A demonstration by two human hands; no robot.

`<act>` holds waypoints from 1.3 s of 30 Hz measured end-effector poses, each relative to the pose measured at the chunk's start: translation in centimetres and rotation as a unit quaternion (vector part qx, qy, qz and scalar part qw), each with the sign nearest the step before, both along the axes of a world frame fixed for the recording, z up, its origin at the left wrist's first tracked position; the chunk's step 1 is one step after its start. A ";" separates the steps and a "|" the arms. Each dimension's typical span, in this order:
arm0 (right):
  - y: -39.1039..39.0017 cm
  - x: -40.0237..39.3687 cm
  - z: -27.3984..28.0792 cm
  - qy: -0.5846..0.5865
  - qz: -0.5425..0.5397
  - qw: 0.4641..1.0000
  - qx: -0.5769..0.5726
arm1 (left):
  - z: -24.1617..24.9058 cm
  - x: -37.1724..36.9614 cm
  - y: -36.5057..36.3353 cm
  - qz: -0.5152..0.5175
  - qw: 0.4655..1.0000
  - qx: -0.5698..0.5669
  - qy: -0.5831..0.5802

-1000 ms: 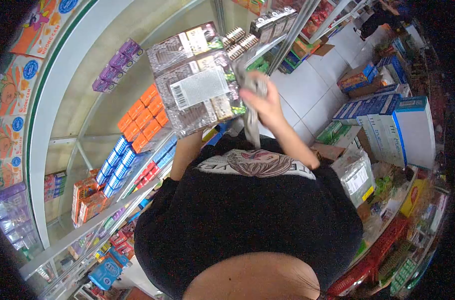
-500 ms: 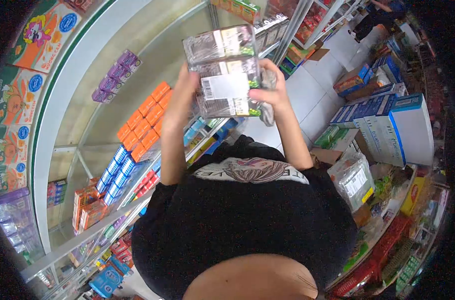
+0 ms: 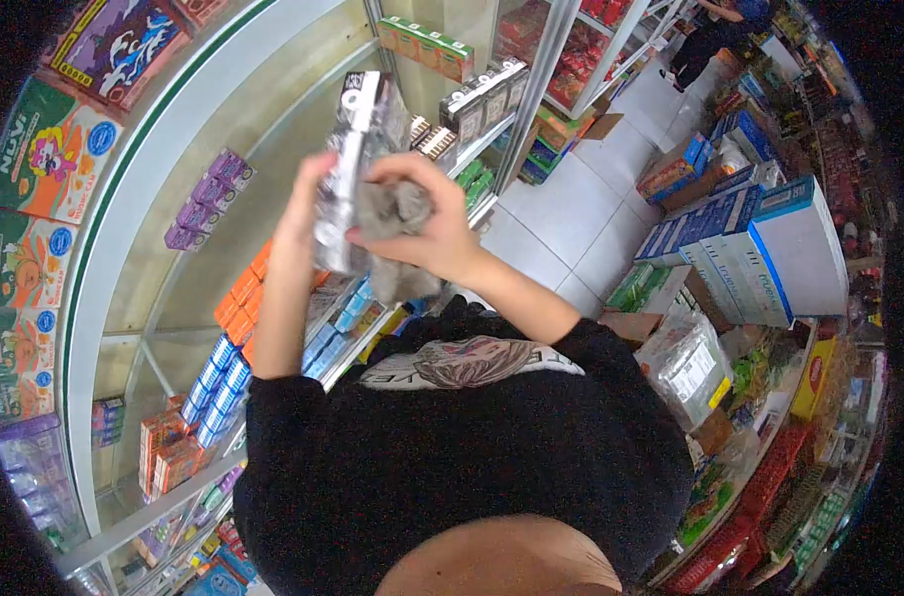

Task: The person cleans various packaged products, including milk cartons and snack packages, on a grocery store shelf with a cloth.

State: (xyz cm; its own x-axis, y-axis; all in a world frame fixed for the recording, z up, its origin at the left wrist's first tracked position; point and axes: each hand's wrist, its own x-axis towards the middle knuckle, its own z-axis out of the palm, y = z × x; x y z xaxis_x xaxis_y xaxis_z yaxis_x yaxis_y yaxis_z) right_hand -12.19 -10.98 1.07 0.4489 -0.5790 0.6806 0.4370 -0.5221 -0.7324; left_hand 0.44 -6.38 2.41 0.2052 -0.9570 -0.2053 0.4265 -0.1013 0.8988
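Between my two hands is a plastic-wrapped pack of dark cartons [image 3: 350, 169], turned edge-on with its narrow, light-striped side toward me. My left hand [image 3: 308, 204] grips its left side. On the other side, my right hand [image 3: 432, 214] is closed around a crumpled grey cloth [image 3: 392, 214] and presses it toward the pack. Part of the cloth hangs below that hand. The right fingertips are partly hidden by the cloth.
A curved shelf holds orange boxes [image 3: 241, 308], blue-and-white boxes [image 3: 222, 382] and purple packs [image 3: 209, 199]. Behind stand dark packs [image 3: 487, 99] and a green-orange carton [image 3: 427, 48]. At right are large white-blue cartons [image 3: 770, 248] on the tiled floor. Another person [image 3: 705, 45] stands far back.
The pack has turned from its broad, labelled face to its narrow side and moved left. My right hand and the cloth have shifted left and down. The view has swung slightly right.
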 end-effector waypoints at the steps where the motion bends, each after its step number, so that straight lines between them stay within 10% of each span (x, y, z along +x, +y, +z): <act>1: -0.2 0.5 0.4 -0.011 0.057 0.998 0.019 | -0.1 1.3 -1.0 -0.008 0.994 0.035 0.105; 3: -0.4 -0.1 0.4 0.008 0.127 0.992 0.022 | -0.9 4.6 -4.0 -0.206 0.956 -0.014 0.208; 7: -1.3 -2.5 -3.0 0.065 0.177 0.981 -0.051 | -0.1 5.9 -8.7 -0.027 0.999 0.032 0.012; 15: -1.0 -9.3 -11.1 0.013 -0.127 0.916 0.381 | -2.8 7.2 -20.7 -0.177 0.976 0.029 -0.126; 20: 0.4 -14.2 -13.3 0.003 -0.312 0.867 0.388 | -3.3 4.1 -22.2 -0.108 0.968 0.021 -0.224; 29: 3.1 -16.8 -16.6 -0.040 -0.443 0.787 0.427 | -9.5 7.3 -28.5 -0.287 0.956 0.065 -0.006; 39: 3.0 -16.3 -18.1 -0.031 -0.463 0.774 0.431 | -11.0 6.5 -28.8 -0.256 0.966 0.024 0.000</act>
